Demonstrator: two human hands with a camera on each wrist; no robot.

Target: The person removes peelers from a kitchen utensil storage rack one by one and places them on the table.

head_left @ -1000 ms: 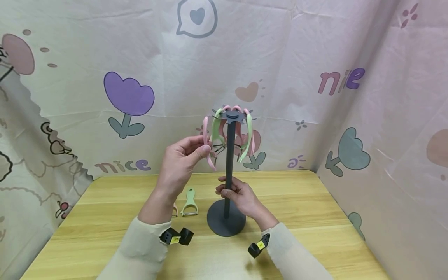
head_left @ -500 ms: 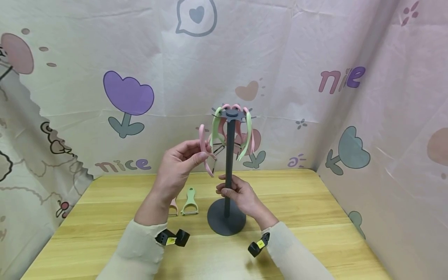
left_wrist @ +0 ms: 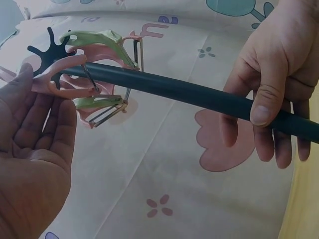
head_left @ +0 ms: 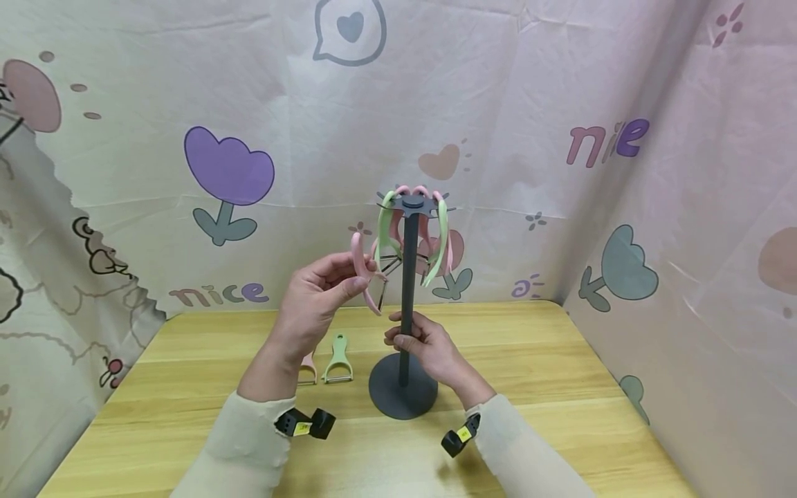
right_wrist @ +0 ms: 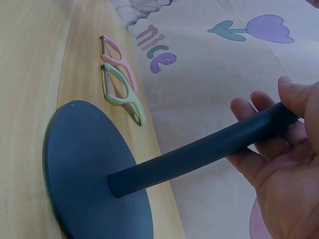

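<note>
In the head view my left hand (head_left: pixel 314 294) pinches a pink peeler (head_left: pixel 358 252) between thumb and fingers, just left of a dark stand's hooked top. The left wrist view shows this peeler (left_wrist: pixel 72 61) with its blade end pointing toward the pole. My right hand (head_left: pixel 436 351) holds the stand's upright pole (head_left: pixel 409 277) low down, thumb on the near side and fingers behind. Several pink and green peelers hang from the hooks, among them a green peeler (head_left: pixel 443 238) on the right, their blades downward.
The stand's round base (head_left: pixel 403 401) rests on the wooden table (head_left: pixel 529 387). Left of it lie a green peeler (head_left: pixel 338 355) and a pink peeler (right_wrist: pixel 122 60), side by side. A patterned cloth (head_left: pixel 498 83) hangs behind and at both sides.
The pink peeler in my left hand has moved down and slightly left, away from the stand's top. My right hand stays on the pole.
</note>
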